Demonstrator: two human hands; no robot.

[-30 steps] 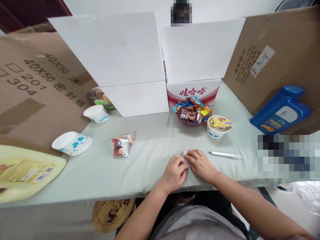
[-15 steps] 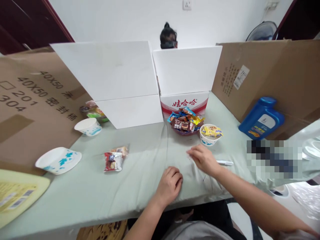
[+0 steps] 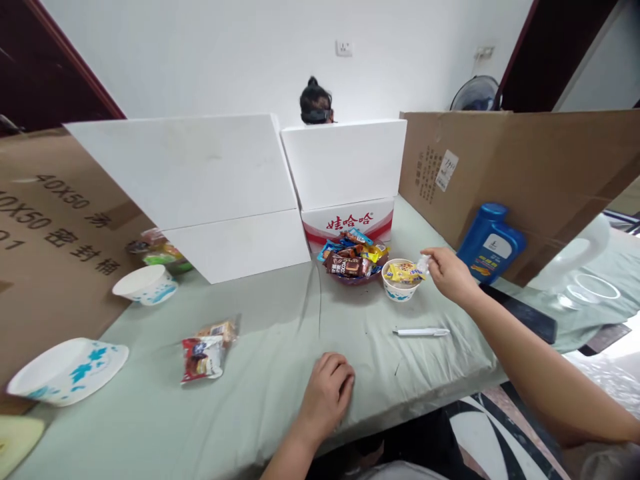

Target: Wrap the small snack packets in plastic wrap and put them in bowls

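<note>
My right hand (image 3: 449, 273) is stretched out to the small white paper cup (image 3: 399, 289) and pinches a small clear wrapper (image 3: 425, 264) right at its rim. The cup holds a yellow snack packet (image 3: 403, 271). Just left of it stands a dark bowl (image 3: 356, 275) heaped with wrapped snacks. My left hand (image 3: 327, 392) rests on the pale green tablecloth near the front edge, fingers curled under, with nothing showing in it. A white pen (image 3: 421, 331) lies between the two hands.
Two snack packets (image 3: 206, 351) lie left of centre. White paper bowls (image 3: 65, 369) (image 3: 144, 284) sit at the left. White boxes (image 3: 225, 193) and brown cardboard (image 3: 520, 170) wall the table. A blue bottle (image 3: 489, 243) leans at the right beside a black phone (image 3: 523, 310). A person's head shows behind the boxes.
My hands were together on a small clear wrapper near the front edge. The right hand has since carried it away and forward to the paper cup; the left stayed put. The view tilted up.
</note>
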